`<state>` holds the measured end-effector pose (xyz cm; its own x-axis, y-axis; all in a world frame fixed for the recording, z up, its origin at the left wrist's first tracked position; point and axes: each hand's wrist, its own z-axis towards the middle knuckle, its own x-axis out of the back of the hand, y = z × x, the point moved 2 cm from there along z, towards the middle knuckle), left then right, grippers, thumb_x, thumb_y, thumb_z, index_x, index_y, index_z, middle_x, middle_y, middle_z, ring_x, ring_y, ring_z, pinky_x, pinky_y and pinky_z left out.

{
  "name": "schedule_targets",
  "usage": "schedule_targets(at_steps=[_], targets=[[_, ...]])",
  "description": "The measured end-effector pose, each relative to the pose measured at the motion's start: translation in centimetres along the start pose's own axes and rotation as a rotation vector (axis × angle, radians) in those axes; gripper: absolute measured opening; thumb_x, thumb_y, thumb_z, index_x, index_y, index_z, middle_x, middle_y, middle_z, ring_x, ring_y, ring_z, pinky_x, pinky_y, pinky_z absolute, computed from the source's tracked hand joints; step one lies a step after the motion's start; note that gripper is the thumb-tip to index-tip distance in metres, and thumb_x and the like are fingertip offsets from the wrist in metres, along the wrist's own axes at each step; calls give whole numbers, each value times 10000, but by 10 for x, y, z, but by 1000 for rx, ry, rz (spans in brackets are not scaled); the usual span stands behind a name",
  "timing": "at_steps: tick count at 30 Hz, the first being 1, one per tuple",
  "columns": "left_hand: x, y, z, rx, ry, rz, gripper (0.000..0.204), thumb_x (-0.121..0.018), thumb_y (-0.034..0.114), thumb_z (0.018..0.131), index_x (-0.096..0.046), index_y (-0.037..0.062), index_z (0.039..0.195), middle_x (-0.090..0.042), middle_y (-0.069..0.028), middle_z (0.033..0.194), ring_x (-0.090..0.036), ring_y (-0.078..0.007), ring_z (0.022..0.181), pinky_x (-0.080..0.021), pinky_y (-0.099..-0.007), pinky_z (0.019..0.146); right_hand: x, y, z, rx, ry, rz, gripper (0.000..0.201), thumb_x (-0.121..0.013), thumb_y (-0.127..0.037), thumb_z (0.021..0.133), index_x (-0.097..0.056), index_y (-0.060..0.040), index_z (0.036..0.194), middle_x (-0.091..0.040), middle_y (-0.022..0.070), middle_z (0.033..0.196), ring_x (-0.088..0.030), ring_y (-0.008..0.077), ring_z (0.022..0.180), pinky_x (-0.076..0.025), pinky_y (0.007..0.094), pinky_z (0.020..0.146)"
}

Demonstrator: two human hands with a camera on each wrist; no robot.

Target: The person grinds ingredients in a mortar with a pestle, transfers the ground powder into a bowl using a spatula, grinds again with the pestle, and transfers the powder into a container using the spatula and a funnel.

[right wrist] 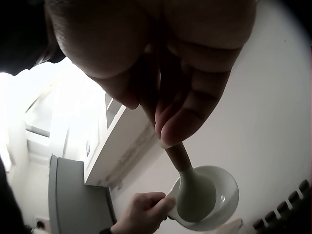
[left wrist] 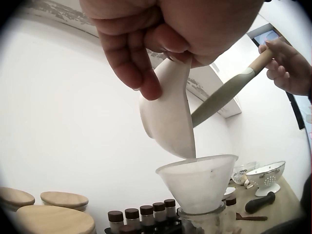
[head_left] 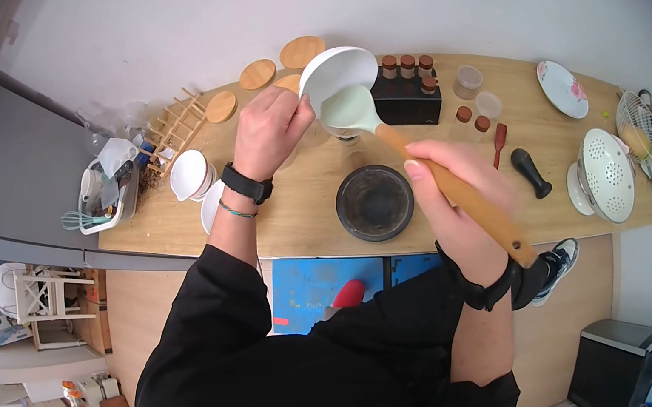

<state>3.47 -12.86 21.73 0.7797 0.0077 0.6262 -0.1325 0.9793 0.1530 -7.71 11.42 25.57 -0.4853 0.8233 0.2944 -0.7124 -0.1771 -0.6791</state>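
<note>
My left hand (head_left: 267, 132) grips a white bowl (head_left: 318, 73) by its edge and holds it steeply tilted. In the left wrist view the bowl's lower lip comes right down to the rim of a translucent white funnel (left wrist: 197, 183), which sits in the mouth of a glass jar (left wrist: 202, 222). A silicone spatula (head_left: 350, 110) with a pale green head and a wooden handle is in my right hand (head_left: 462, 187), fingers wrapped around the handle. Its head lies inside the bowl, as the right wrist view also shows. The bowl's inner bottom is partly hidden behind it.
A dark stone mortar (head_left: 375, 203) stands near the counter's front edge, its black pestle (head_left: 530, 173) farther right. Behind are a black rack (head_left: 406, 100) of spice jars and several wooden lids (head_left: 258, 74). White bowls (head_left: 189, 175) are at left, a white colander (head_left: 607, 175) at right.
</note>
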Motion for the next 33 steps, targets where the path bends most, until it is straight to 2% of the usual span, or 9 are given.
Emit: schedule_targets(at_steps=[11, 13, 14, 16, 21, 23, 27, 29, 33], targets=[[2, -6, -8, 118, 10, -13, 303, -674, 76, 867, -487, 13, 637, -477, -114, 581, -477, -253, 511, -395, -388, 495, 5, -2, -1, 100, -26, -83, 122, -731, -35, 801, -704, -70, 914, -683, 56, 798, -643, 220, 685, -505, 304, 618], [9, -15, -13, 541, 3, -71, 273, -639, 131, 910, -590, -22, 689, -567, -95, 578, -532, -167, 517, -411, -332, 497, 15, -1, -7, 166, 51, -144, 124, -733, -39, 807, -705, -57, 926, -678, 67, 788, -634, 209, 663, -496, 292, 609], [11, -21, -19, 545, -5, -70, 273, -639, 131, 910, -590, -22, 689, -567, -95, 578, -532, -167, 517, -411, -332, 497, 22, 1, -11, 158, 49, -142, 124, -733, -39, 807, -705, -57, 926, -678, 67, 788, -634, 209, 663, -496, 292, 609], [17, -44, -34, 719, 173, -415, 304, -609, 179, 934, -650, -62, 753, -641, -75, 610, -575, -111, 567, -437, -282, 524, 43, 12, -18, -128, 105, -166, 103, -739, -61, 831, -707, -42, 927, -662, 44, 765, -606, 143, 641, -471, 264, 589], [47, -55, -86, 981, 50, -456, 362, -583, 195, 943, -633, -59, 690, -628, -58, 607, -619, -140, 577, -452, -252, 520, 65, 57, -34, -479, 201, -22, 138, -736, -143, 883, -700, -13, 912, -609, -3, 721, -515, 53, 606, -408, 235, 532], [52, -47, -109, 1099, -10, -523, 362, -588, 181, 936, -550, 26, 612, -639, -90, 604, -657, -155, 580, -432, -232, 491, 68, 70, -37, -803, 137, -107, 161, -728, -160, 893, -697, -6, 926, -606, 9, 709, -517, 61, 564, -418, 231, 509], [30, -33, -164, 1304, -33, -846, 298, -590, 142, 932, -537, 51, 654, -639, -91, 640, -695, -201, 633, -487, -252, 522, 68, 89, -41, -800, 101, 85, 173, -712, -172, 909, -689, -7, 955, -618, 22, 712, -543, 72, 547, -458, 227, 505], [12, -26, -184, 1441, -43, -964, 278, -586, 114, 933, -522, 41, 672, -629, -91, 682, -701, -240, 658, -602, -339, 672, 70, 90, -44, -833, 158, 206, 194, -696, -180, 922, -672, -4, 1001, -636, 42, 721, -586, 89, 567, -509, 234, 533], [-25, -27, -216, 1552, -49, -1026, 286, -570, 112, 943, -515, 48, 670, -588, -65, 657, -709, -255, 723, -599, -353, 715, 85, 90, -50, -832, 160, 222, 211, -679, -181, 936, -655, 5, 1033, -649, 65, 733, -605, 99, 584, -521, 241, 540]])
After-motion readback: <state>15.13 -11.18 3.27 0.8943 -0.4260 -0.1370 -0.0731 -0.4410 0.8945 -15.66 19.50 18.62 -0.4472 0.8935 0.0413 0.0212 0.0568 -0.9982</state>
